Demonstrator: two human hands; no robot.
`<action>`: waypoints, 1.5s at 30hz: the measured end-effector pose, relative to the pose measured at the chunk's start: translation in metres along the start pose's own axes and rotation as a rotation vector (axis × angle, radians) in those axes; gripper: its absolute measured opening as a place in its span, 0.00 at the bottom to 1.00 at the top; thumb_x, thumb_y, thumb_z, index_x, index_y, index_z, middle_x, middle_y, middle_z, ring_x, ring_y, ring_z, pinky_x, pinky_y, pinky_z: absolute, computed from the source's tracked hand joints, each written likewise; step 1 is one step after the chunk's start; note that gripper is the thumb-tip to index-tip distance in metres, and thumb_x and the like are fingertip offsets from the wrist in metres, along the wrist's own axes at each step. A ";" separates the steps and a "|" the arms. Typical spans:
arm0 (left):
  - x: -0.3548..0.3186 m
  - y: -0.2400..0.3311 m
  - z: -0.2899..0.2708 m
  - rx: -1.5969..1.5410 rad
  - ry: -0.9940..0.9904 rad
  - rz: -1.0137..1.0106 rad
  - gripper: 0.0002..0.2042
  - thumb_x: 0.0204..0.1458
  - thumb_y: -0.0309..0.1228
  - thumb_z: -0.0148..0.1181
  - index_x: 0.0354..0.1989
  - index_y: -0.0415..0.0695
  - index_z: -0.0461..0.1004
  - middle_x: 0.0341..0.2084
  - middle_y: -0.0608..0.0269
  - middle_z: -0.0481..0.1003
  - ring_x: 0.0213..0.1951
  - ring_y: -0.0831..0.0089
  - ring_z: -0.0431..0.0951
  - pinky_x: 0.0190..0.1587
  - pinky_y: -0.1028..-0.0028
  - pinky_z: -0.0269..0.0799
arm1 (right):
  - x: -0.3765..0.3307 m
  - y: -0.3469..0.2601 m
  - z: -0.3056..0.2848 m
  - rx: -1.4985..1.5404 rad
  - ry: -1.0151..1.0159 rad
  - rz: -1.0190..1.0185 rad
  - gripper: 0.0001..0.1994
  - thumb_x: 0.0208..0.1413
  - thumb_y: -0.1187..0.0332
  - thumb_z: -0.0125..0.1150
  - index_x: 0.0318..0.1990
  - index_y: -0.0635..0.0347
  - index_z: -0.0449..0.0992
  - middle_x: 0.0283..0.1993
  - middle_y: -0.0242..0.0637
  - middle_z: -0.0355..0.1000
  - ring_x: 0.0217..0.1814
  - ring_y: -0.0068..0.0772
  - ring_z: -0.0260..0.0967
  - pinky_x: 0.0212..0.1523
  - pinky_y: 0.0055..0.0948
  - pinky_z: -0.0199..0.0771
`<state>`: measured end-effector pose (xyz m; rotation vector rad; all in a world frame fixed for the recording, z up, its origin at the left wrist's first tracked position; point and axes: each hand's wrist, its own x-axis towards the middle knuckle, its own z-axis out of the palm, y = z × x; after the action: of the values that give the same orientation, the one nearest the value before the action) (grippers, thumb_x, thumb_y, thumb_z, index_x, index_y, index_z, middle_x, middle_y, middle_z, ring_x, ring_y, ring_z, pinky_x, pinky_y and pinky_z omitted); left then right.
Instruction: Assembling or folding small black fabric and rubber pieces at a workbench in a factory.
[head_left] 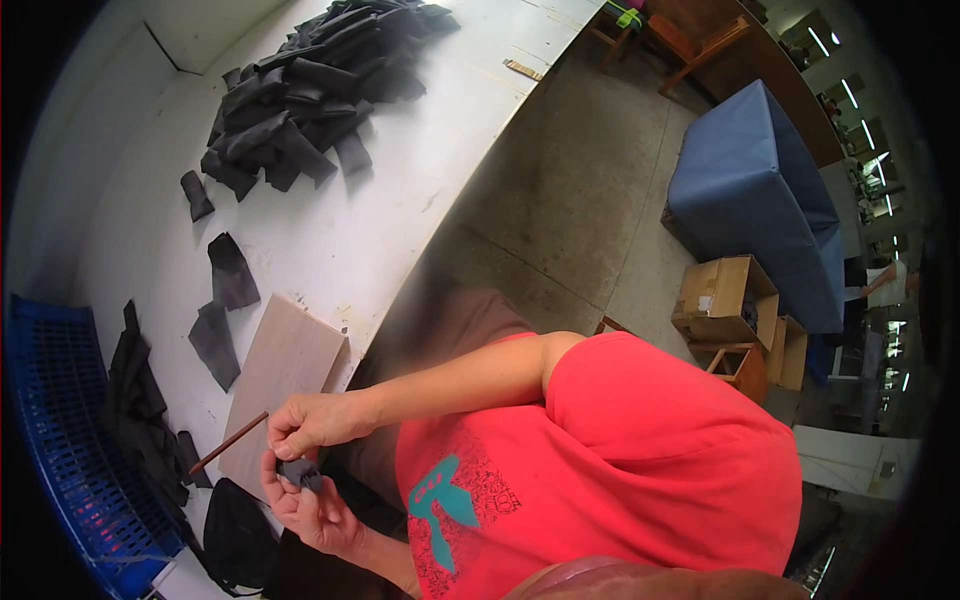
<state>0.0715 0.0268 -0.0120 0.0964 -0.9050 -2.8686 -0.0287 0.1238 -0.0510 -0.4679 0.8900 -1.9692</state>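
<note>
My right hand [318,420] is closed, with a thin brown stick [230,444] jutting out past its fingers. Just below it, my left hand [315,515] curls around a small dark grey fabric piece [300,474], bunched at the fingers. The fingertips of both hands meet at this cloth, and exactly how the right fingers grip is partly hidden. Beneath and beyond the hands lies a light wooden board [285,365] on the white table [400,190]. Two flat dark fabric pieces, one [233,270] overlapping the other [213,345], rest past the board.
A large heap of dark fabric pieces [300,100] covers the table's far part. Dark cloth [140,390] hangs over a blue plastic basket [60,400] at the left. Right of the table edge, a blue fabric bin [735,190] and a cardboard box [715,300] stand on the floor.
</note>
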 end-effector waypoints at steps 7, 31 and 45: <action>0.015 -0.023 -0.006 0.836 0.519 0.436 0.08 0.52 0.23 0.52 0.39 0.34 0.67 0.32 0.56 0.72 0.23 0.85 0.66 0.23 0.91 0.57 | 0.001 -0.015 0.002 -0.574 0.182 -0.493 0.07 0.43 0.71 0.58 0.23 0.66 0.69 0.18 0.38 0.67 0.22 0.29 0.67 0.24 0.29 0.65; 0.040 0.066 0.030 -0.029 -0.028 0.110 0.12 0.57 0.33 0.44 0.45 0.43 0.69 0.21 0.57 0.73 0.09 0.78 0.58 0.16 0.77 0.57 | 0.031 -0.082 0.060 -0.779 0.189 -0.450 0.10 0.39 0.68 0.58 0.19 0.67 0.70 0.20 0.48 0.68 0.24 0.47 0.67 0.26 0.37 0.64; 0.121 0.100 -0.069 -0.158 -0.971 -0.093 0.10 0.55 0.33 0.45 0.35 0.37 0.66 0.10 0.65 0.61 0.05 0.85 0.49 0.08 0.84 0.49 | 0.073 -0.077 0.055 -0.768 0.205 -0.441 0.10 0.37 0.69 0.57 0.15 0.70 0.71 0.16 0.50 0.67 0.22 0.46 0.67 0.23 0.37 0.63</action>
<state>-0.0308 -0.1112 -0.0132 -1.3870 -0.7559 -2.9941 -0.0772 0.0657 0.0416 -0.9720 1.8115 -2.0244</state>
